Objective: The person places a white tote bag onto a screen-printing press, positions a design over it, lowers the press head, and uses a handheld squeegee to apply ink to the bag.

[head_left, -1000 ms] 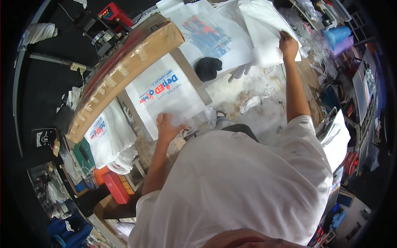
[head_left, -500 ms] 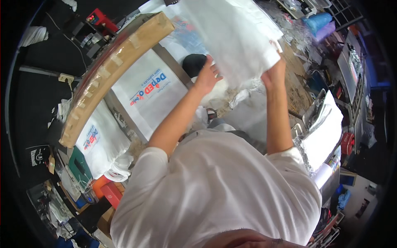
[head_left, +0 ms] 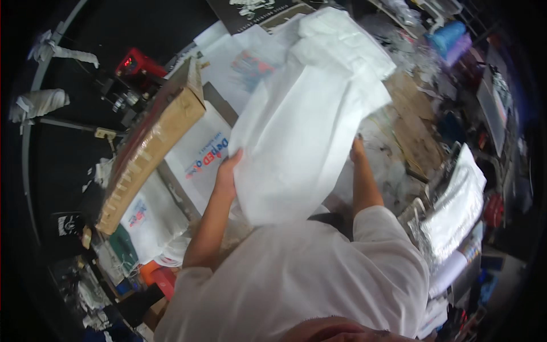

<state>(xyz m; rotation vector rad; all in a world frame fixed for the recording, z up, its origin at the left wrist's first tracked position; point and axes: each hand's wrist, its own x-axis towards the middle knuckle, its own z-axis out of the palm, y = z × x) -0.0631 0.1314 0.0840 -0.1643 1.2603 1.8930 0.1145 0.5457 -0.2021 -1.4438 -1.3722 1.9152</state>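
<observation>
A large, soft piece of white fabric (head_left: 290,142) spreads in front of my chest, its far end bunched in folds. My left hand (head_left: 227,174) grips its left edge, thumb on top and the other fingers hidden beneath. At the opposite edge, my right hand (head_left: 358,149) is closed on the fabric, most of its fingers out of sight behind it. To the left, a flat white printed sheet (head_left: 196,154) with blue and red lettering lies within a frame, partly covered by the fabric.
A long brown cardboard piece (head_left: 154,154) with tape stands left of the printed sheet. Beyond it is a red device (head_left: 137,64) with a lit display. Printed white bags (head_left: 151,219) hang at lower left. A silvery-white bundle (head_left: 453,208) stands at right, near a worn wooden board (head_left: 413,119).
The white fabric has come down and nearer my chest, now spread wide. My left hand, free and open before, has taken its left edge. The view has shifted somewhat.
</observation>
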